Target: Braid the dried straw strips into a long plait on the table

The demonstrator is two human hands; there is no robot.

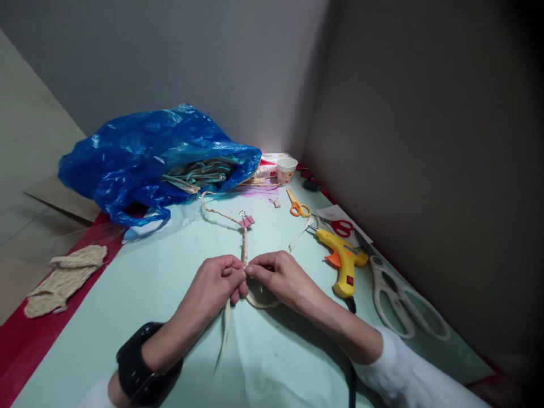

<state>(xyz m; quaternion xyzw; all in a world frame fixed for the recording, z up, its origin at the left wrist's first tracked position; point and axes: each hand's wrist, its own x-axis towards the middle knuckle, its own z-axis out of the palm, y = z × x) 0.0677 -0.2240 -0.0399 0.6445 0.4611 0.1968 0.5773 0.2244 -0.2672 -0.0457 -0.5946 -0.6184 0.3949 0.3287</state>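
A pale braided straw cord (245, 245) runs toward me from a pink binder clip (246, 221) on the table, and its thinner tail bends away to the upper left. At the near end of the braid, my left hand (221, 277) pinches the straw strands between thumb and fingers. Right against it, my right hand (276, 275) pinches the same spot, the fingertips of both hands almost touching. One loose straw strand (225, 334) hangs below my left hand. Another strand (263, 305) curves under my right hand. My fingers hide the crossing of the strands.
A blue plastic bag (157, 147) holding straw bundles lies at the back left. On the right are a yellow glue gun (346, 258), orange scissors (298, 208), red-handled scissors (341, 228) and large white scissors (393, 297). A paper cup (286, 170) stands behind; woven straw pieces (68, 280) lie left.
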